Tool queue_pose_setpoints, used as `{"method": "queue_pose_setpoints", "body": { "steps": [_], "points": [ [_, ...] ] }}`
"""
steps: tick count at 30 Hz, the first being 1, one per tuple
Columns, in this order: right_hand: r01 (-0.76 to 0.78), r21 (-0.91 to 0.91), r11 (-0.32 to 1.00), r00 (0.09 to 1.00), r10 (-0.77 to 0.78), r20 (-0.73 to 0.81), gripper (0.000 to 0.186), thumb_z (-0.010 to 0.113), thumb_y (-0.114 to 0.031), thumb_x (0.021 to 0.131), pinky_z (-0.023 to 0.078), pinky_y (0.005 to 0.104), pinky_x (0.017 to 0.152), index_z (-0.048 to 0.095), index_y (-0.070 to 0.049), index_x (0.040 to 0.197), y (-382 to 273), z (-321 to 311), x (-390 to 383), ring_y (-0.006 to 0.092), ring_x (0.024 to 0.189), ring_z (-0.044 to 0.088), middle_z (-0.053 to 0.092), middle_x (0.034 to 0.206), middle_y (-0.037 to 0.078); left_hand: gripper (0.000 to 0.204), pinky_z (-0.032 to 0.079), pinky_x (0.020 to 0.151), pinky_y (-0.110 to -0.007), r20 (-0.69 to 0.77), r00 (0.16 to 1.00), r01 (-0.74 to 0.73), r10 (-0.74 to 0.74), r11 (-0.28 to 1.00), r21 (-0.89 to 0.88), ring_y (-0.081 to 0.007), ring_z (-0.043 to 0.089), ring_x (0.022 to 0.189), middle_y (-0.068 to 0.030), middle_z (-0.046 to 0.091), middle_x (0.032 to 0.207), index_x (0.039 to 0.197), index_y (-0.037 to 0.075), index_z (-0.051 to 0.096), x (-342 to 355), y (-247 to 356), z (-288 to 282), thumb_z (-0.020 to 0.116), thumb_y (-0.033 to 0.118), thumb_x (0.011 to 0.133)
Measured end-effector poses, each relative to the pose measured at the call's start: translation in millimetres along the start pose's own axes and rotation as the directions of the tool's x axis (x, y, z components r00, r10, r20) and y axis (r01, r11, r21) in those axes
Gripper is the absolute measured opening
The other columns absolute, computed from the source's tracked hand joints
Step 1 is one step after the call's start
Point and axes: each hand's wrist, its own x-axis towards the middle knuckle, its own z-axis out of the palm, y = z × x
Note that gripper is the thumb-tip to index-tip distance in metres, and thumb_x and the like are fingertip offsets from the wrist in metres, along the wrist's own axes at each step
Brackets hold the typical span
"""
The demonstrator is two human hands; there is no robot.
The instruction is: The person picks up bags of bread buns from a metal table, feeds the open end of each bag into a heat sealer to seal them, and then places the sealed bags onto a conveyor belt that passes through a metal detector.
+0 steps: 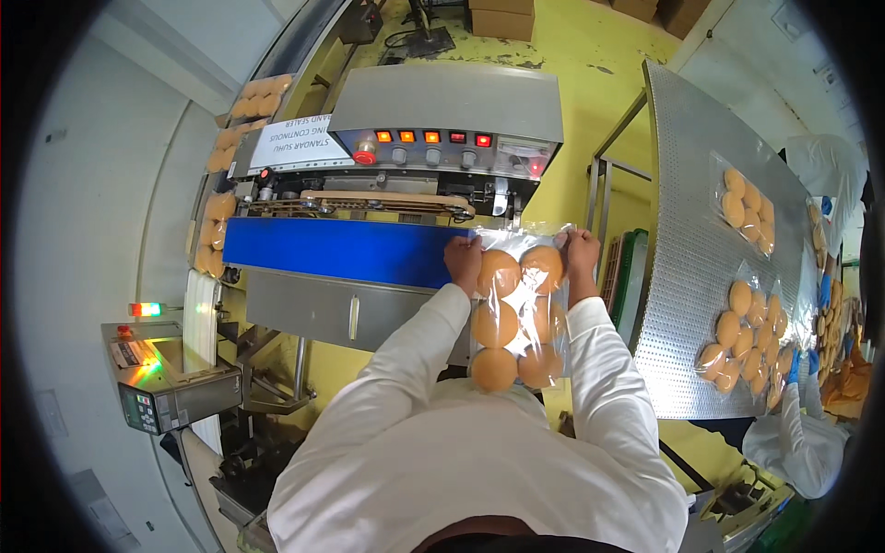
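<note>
My left hand (464,260) and my right hand (582,260) grip the two upper corners of a clear plastic bag (519,313) holding several round, golden-brown buns in two columns. The bag's open-looking top edge is at the near right end of a steel band-sealing machine (442,101), which has lit buttons and a red knob. Just left of the bag runs the machine's blue conveyor belt (341,241), below a sealing band assembly (387,205).
A perforated steel table (673,276) on the right bears bagged buns (747,210); co-workers (802,438) in white, some blue-gloved, stand beyond it. Bagged buns (217,230) line a conveyor on the left, near a device with a light strip (166,369). Cardboard boxes (502,18) sit behind.
</note>
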Motion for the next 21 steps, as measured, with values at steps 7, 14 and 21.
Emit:
{"method": "queue_pose_setpoints", "body": {
  "steps": [7,14,21],
  "points": [
    [-0.186,0.481,0.857,0.982,0.151,0.109,0.013,0.057,-0.01,0.09,0.048,0.0286,0.051,0.059,0.002,0.085,15.6,-3.2,19.5,0.0159,0.057,0.058,0.062,0.071,0.008,0.02,0.048,0.062,-0.043,0.035,0.964,-0.265,0.264,0.943,0.202,-0.0383,0.062,0.069,-0.0171,0.063,0.07,0.076,0.004,0.057,16.7,6.9,29.8,0.052,0.019,0.088],
    [-0.089,0.338,0.937,0.995,0.099,-0.015,0.012,0.056,-0.009,0.09,0.049,0.0282,0.05,0.058,0.002,0.086,1.9,-15.7,11.9,0.017,0.057,0.059,0.063,0.072,0.01,0.035,0.046,0.067,-0.047,0.026,0.978,-0.208,0.207,0.962,0.177,-0.0375,0.062,0.073,-0.0181,0.064,0.073,0.079,0.003,0.057,13.1,-4.6,44.4,0.049,0.034,0.093],
    [0.023,0.215,0.976,0.998,-0.011,-0.059,0.014,0.059,-0.008,0.088,0.048,0.0271,0.053,0.059,0.001,0.078,10.7,-35.2,38.1,0.0143,0.054,0.057,0.064,0.069,0.01,0.037,0.045,0.074,-0.044,0.095,0.994,0.058,-0.059,0.998,0.014,-0.0379,0.059,0.083,-0.0223,0.062,0.087,0.088,-0.003,0.058,12.7,-20.8,66.6,0.055,0.034,0.089]
  ]
}}
